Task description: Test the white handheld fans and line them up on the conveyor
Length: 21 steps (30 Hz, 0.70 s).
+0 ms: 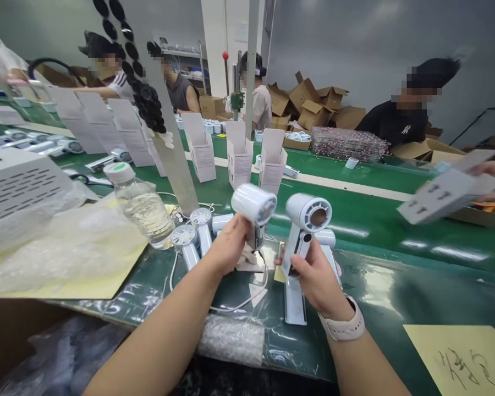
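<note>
Your left hand [226, 245] is closed around the handle of a white hair dryer [253, 204], its round head tipped up just above your fingers. Your right hand [319, 275] is closed around a second white hair dryer [307, 217], held upright with its open ring-shaped head facing up and toward you; a pale smartwatch band [342, 325] circles that wrist. Both dryers are in the air over the green table [375, 231], close together but not touching.

Just below your right hand, a third dryer [295, 302] lies flat on the table, with more white dryers [192, 231] grouped beside your left hand. A thin white cord [247, 300] loops across the tabletop beneath your hands, and a roll of bubble wrap [231, 340] sits near the table's front edge.

To the left stand a clear plastic bottle [142, 203] with a green cap, partly full of liquid, and a loose sheet of bubble wrap [66, 247]. Farther ahead, white cartons [239, 157] stand upright in a row. To the right, a yellow paper note [462, 357] with handwriting lies on the table, and another person's hand [493, 176] holds a flat white slotted card [449, 195] — well apart from your hands.
</note>
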### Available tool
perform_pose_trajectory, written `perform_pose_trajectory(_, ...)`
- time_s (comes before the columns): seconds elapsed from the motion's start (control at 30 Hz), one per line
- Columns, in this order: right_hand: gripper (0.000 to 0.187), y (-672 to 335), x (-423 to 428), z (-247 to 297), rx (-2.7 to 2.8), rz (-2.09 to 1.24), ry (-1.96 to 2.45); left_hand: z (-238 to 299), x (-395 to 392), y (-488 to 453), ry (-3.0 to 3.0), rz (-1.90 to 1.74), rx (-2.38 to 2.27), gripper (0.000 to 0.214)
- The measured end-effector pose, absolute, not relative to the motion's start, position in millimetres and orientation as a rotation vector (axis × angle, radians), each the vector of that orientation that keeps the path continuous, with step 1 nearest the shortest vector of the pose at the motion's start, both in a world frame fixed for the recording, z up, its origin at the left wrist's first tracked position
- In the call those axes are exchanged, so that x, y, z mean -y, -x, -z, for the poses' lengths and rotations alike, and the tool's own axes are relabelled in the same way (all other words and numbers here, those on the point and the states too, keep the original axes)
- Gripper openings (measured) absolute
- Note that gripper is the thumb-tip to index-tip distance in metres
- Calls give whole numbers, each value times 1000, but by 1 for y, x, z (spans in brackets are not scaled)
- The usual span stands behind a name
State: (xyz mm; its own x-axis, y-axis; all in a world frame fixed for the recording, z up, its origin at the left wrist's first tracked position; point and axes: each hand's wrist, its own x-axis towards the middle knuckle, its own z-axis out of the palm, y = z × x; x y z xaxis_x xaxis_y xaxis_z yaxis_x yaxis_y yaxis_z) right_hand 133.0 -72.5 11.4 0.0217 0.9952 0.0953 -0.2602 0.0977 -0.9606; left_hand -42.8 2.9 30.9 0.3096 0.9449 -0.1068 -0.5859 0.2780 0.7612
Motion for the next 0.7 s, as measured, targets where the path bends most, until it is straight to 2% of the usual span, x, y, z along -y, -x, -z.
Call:
perform_pose_trajectory(0.17, 37, -134, 74, -9, 908, -1225, 1009, -39, 13, 32, -798, -908, -545, 44)
perform_pose_trajectory(0.27, 39, -130, 78, -12, 900, -1273, 957, -41, 24, 31, -868, -848, -386, 50)
perform_pose_trajectory(0.47, 37, -134, 82, -16, 1016, -1354, 880, -35, 19, 34, -926, -879, -325, 42)
perform_pose_trajectory(0.7, 50, -131, 81, -14, 877, -1386, 928, -36, 19, 33, -956, -893, -346, 46)
